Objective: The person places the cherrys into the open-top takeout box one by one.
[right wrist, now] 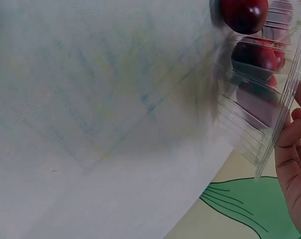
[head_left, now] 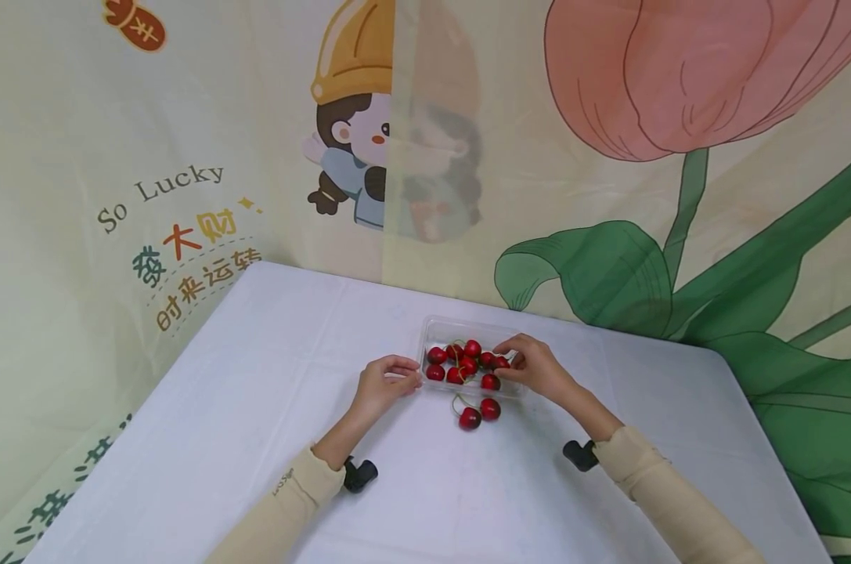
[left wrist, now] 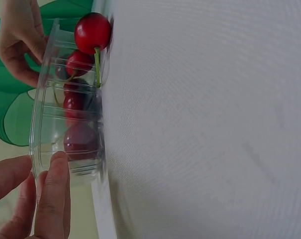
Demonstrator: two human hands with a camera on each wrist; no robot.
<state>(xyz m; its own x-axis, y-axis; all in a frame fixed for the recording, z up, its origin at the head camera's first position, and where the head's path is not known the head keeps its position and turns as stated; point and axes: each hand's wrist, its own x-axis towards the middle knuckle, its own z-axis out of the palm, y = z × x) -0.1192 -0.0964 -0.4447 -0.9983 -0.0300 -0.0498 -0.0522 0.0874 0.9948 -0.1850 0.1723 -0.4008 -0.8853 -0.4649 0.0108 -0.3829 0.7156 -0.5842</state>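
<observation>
A clear plastic container [head_left: 432,323] holds several dark red cherries [head_left: 455,375], some with green stems. My left hand [head_left: 388,382] is at its left end; in the left wrist view the fingers [left wrist: 53,194] pinch the rim. From the right, my right hand [head_left: 538,370] reaches over the container, thumb and fingers bent around a cherry [head_left: 501,363]. Whether they grip it cannot be made out. The right wrist view has that hand [right wrist: 294,164] beyond the clear wall. Two cherries [head_left: 470,418] lie on the table in front of the container, a stem beside them.
A white cloth covers the table [head_left: 425,486]. Behind it hangs a printed curtain [head_left: 439,266] with a tulip and a cartoon figure. Black camera mounts [head_left: 360,475] sit at both wrists, below beige sleeves [head_left: 277,505].
</observation>
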